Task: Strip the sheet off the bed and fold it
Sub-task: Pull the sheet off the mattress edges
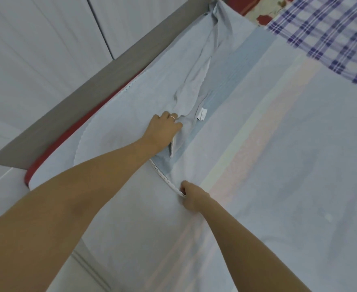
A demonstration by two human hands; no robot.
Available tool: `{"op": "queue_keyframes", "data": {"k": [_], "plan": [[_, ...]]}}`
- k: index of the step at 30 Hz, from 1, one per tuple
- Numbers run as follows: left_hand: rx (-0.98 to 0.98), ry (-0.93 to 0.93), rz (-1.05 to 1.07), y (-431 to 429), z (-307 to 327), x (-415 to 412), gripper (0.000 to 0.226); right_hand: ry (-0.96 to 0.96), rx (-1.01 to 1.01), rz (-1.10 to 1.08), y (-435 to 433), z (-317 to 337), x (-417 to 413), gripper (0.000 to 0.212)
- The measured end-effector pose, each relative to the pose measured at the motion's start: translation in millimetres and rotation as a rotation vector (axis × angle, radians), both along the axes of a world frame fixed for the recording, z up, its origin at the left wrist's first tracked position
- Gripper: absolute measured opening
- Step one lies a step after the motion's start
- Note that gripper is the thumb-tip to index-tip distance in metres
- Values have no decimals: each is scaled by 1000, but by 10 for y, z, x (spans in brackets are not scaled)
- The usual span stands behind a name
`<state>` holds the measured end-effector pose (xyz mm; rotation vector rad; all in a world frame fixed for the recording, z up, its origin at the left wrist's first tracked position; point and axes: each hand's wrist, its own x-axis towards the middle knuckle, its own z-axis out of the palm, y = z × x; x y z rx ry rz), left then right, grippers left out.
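- Head view: I judge the fold is in hand, with the sheet's [278, 186] edge already off the red mattress [47, 159] and turned back on top
- My left hand [165, 127] grips a bunched ridge of cloth; my right hand [191, 197] pinches the white scalloped hem [165, 178]
- Next I'd need to draw both holds level and taut
- Sheet: pale blue, pastel stripes, creased, spread over the bed beside a checked blanket [331, 39]

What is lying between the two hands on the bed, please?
In the head view, only the sheet: its white-trimmed edge runs from below the left hand to the right hand, which pinches it.
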<state>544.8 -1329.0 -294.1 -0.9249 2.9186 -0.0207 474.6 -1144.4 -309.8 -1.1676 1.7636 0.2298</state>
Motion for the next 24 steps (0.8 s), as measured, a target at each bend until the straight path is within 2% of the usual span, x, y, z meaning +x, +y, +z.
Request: {"op": "queue_keyframes", "data": {"k": [2,5,7,9,10,13,15,17,20,23,24], "plan": [[131,77,140,29,49,-69,19,11,5,-6,-1,10,13,15],[416,527,534,-67,103,47,27,20,10,-3,-19,56,37,15],[437,907,819,-199,230,210,30,21,22,36,-53,141,16,23],[425,1111,1157,-364,338,408,27,35,25,119,-100,278,-20,15],[441,1139,1285,-461,331,548,30,41,19,159,-122,343,-27,11],[626,999,1467,-587,159,963,42,75,3,253,-163,442,-51,11],[753,1043,1547,-548,-15,1127,47,128,1,293,-162,429,-13,11],[830,1072,1610,-429,-138,1214,45,168,-37,330,-94,306,65,23],[964,1169,1588,-266,-234,1225,40,188,-108,327,57,97,150,28],[1171,1266,1554,-97,-188,1142,43,191,-194,273,151,-33,159,6],[1269,1249,1532,-34,-162,1097,42,193,-217,245,174,-47,152,9]]}}
